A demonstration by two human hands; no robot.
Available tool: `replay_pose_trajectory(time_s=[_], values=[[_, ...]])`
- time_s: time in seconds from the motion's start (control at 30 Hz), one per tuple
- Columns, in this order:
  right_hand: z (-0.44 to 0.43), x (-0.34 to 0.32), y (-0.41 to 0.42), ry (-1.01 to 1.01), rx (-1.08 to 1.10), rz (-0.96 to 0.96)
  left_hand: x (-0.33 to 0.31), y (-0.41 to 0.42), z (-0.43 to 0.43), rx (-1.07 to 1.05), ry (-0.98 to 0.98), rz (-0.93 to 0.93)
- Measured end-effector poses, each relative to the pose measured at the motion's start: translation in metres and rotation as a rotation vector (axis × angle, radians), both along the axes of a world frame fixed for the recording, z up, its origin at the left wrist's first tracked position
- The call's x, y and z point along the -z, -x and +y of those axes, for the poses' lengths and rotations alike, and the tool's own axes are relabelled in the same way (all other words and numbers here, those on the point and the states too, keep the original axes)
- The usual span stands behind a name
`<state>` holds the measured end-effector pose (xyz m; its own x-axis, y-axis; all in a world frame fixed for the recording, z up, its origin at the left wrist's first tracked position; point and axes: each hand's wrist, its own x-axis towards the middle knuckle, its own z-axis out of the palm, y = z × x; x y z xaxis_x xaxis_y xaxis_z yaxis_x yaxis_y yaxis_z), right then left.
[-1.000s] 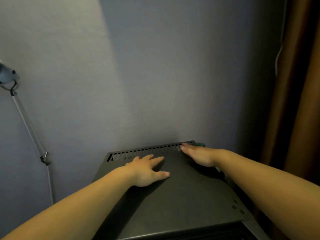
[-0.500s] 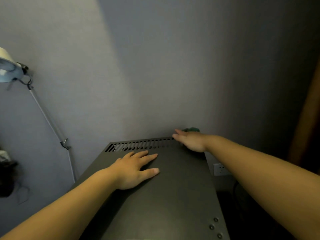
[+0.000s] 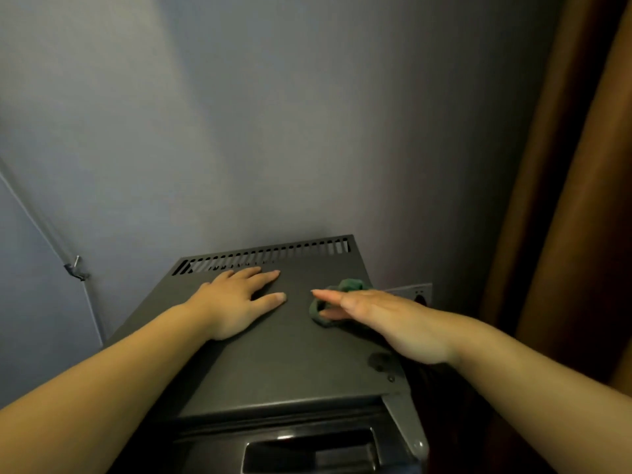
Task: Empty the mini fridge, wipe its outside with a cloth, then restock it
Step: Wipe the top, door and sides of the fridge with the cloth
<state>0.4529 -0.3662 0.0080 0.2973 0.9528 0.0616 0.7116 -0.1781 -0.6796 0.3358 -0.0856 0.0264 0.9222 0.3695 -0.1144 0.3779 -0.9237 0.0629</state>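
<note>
Right hand (image 3: pixel 386 319) dragged one cloth (image 3: pixel 352 286) nearer, grip flat; left hand (image 3: pixel 236 302) spread on fridge (image 3: pixel 290 364).

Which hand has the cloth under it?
The right hand: it presses the green cloth onto the fridge top. The left hand lies flat on bare metal.

The top of the dark mini fridge (image 3: pixel 273 357) is seen from above. The left hand (image 3: pixel 236 302) is laid flat on it, near the vent slots (image 3: pixel 266 256). A green cloth (image 3: pixel 350 286) is pressed down under the straight fingers of the right hand (image 3: pixel 386 323).
</note>
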Motion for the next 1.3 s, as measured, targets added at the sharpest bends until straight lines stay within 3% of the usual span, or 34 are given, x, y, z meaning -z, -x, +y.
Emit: replay_pose_trajectory(time_s=[0.17, 0.37, 0.53, 0.6, 0.73, 0.9, 1.13, 1.3], values=[[-0.010, 0.035, 0.026, 0.053, 0.081, 0.120, -0.008, 0.012, -0.014, 0.021, -0.173, -0.091], [-0.055, -0.018, 0.127, -0.037, 0.236, 0.294, -0.011, 0.091, -0.038, 0.247, -0.016, -0.139], [-0.050, -0.007, 0.177, -0.370, 0.556, 0.261, -0.009, 0.157, -0.019, 0.356, 0.039, -0.123], [-0.046, 0.007, 0.204, -0.457, 0.681, 0.121, -0.007, 0.177, -0.008, 0.356, 0.058, -0.098], [-0.024, 0.045, 0.251, -0.400, 0.749, -0.262, 0.001, 0.205, 0.011, 0.356, 0.057, -0.097], [0.009, 0.093, 0.283, -0.413, 0.554, -0.510, 0.005, 0.226, 0.022, 0.325, 0.049, -0.135], [0.043, 0.153, 0.294, -0.115, 0.235, -0.934, 0.018, 0.232, 0.026, 0.311, 0.005, -0.241], [0.042, 0.158, 0.279, -0.090, 0.220, -1.060, 0.020, 0.232, 0.025, 0.311, 0.015, -0.262]])
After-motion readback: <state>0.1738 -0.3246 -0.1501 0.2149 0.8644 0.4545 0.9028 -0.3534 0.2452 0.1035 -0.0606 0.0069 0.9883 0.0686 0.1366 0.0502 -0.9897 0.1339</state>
